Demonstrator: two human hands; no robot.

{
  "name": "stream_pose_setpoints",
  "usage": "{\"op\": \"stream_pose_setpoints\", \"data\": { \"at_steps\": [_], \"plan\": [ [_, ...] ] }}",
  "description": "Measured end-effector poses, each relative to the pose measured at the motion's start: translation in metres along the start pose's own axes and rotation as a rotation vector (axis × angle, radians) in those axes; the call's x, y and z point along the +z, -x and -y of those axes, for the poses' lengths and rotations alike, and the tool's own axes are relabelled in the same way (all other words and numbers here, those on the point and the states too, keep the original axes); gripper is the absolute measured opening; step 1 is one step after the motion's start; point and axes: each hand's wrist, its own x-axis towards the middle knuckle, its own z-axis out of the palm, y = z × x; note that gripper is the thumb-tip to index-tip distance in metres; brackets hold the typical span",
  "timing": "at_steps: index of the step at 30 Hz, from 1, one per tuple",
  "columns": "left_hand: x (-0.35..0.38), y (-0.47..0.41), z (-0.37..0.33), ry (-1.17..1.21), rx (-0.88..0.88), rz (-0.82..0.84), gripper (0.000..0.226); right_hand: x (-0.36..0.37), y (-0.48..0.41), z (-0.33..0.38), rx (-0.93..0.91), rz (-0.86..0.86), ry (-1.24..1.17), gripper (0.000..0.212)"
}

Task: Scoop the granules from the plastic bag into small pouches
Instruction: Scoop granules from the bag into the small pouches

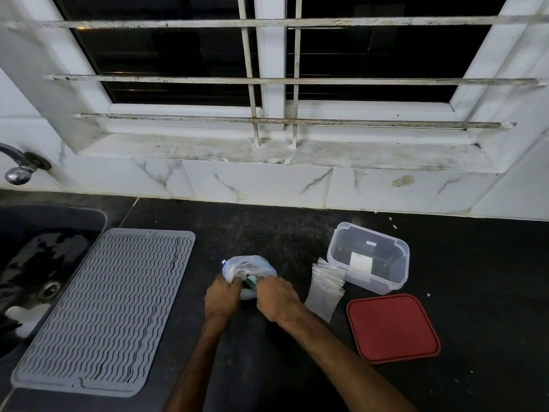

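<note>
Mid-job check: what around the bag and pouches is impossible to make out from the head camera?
All in the head view:
1. The plastic bag: the left hand and right hand grip and cover its mouth; granules unseen.
2. The teal thing between the hands: mostly hidden by fingers; scoop or not, cannot tell.
3. The small pouches: clear and overlapping; count and fill unclear.
4. The tap: cut off by the left edge.

Nothing readable: the white sticker (360, 264) on the clear box (396, 273) (right of the right hand (276, 298)) shows no legible print.
</note>
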Motion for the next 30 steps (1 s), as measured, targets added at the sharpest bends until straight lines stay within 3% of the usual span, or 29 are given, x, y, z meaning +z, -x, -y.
{"op": "stream_pose_setpoints", "data": {
  "at_steps": [5, 10, 16, 20, 23, 26, 30],
  "plan": [
    [0.003, 0.001, 0.005, 0.176, -0.055, 0.01, 0.034, -0.001, -0.005, 0.003, 0.031, 0.032, -0.01, 0.051],
    [0.004, -0.002, 0.004, 0.192, -0.102, -0.067, 0.026, 0.011, 0.001, 0.001, -0.031, -0.07, -0.005, 0.036],
    [0.0, -0.004, 0.0, 0.222, 0.045, -0.069, 0.026, 0.011, 0.004, -0.001, -0.113, -0.069, 0.021, 0.034],
    [0.002, -0.005, 0.005, 0.223, 0.038, -0.074, 0.023, 0.005, 0.008, -0.013, -0.301, -0.264, 0.188, 0.036],
    [0.003, -0.006, 0.007, 0.189, 0.011, -0.064, 0.021, 0.007, 0.01, -0.017, -0.319, -0.315, 0.234, 0.042],
    [0.003, -0.005, 0.008, 0.233, 0.003, -0.045, 0.022, 0.011, 0.009, -0.014, -0.295, -0.25, 0.285, 0.043],
    [0.005, 0.001, 0.006, 0.255, 0.029, -0.139, 0.03, 0.009, -0.005, -0.011, -0.218, -0.019, 0.37, 0.036]
  ]
}}
